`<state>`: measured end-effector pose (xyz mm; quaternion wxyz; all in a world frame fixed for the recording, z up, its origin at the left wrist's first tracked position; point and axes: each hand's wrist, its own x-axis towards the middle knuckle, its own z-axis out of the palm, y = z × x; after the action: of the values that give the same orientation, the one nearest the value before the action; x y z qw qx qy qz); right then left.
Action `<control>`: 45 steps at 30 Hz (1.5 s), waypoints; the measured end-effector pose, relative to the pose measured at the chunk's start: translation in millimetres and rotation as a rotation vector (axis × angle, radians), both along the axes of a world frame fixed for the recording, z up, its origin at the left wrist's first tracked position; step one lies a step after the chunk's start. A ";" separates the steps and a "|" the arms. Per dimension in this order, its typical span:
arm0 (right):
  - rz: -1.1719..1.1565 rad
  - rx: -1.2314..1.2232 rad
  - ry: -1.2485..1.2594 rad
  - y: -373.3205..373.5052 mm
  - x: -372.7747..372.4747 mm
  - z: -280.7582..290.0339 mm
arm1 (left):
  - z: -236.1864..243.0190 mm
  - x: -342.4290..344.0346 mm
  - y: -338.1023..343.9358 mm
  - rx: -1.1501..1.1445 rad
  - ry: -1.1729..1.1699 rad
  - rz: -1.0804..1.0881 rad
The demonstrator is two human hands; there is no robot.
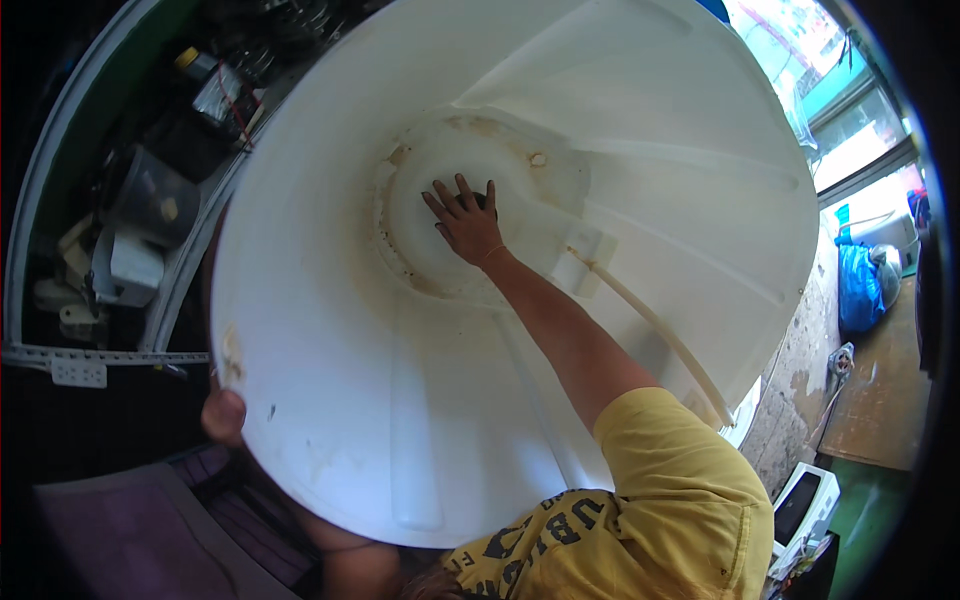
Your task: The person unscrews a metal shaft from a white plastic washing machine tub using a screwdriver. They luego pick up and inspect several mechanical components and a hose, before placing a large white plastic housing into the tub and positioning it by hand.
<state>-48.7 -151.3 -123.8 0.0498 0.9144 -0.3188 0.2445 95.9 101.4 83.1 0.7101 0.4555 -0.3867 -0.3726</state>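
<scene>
A large white plastic tub (330, 350), shaped like a washing machine's, fills the middle with its open side facing me. My right hand (466, 222) reaches deep inside, fingers spread, at a dark round hole in the tub's bottom; nothing shows in its grasp. Brown stains ring that bottom. A beige hose (660, 325) runs from a small square fitting (588, 262) toward the lower right rim, beside my right arm. My left arm (355, 565) passes behind the lower rim. Rounded skin (222, 415), perhaps part of my left hand, shows at the left rim; its fingers are hidden.
At the left, a metal-framed shelf holds a clear container (155, 195), a white box (135, 268) and a yellow-capped bottle (200, 65). A socket strip (79, 373) sits below. To the right are a blue bag (860, 285), a brown board (878, 375) and a white appliance (803, 515).
</scene>
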 end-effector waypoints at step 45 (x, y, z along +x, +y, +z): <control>-0.047 1.087 -1.370 25.9 -384.6 213.1 | 213.2 -154.8 -162.2 -0.202 -2.037 0.201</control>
<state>-433.2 -125.4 89.3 -0.5907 0.4565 -0.3696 0.5532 -58.9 -60.8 296.3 0.1081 0.5238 -0.7951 0.2860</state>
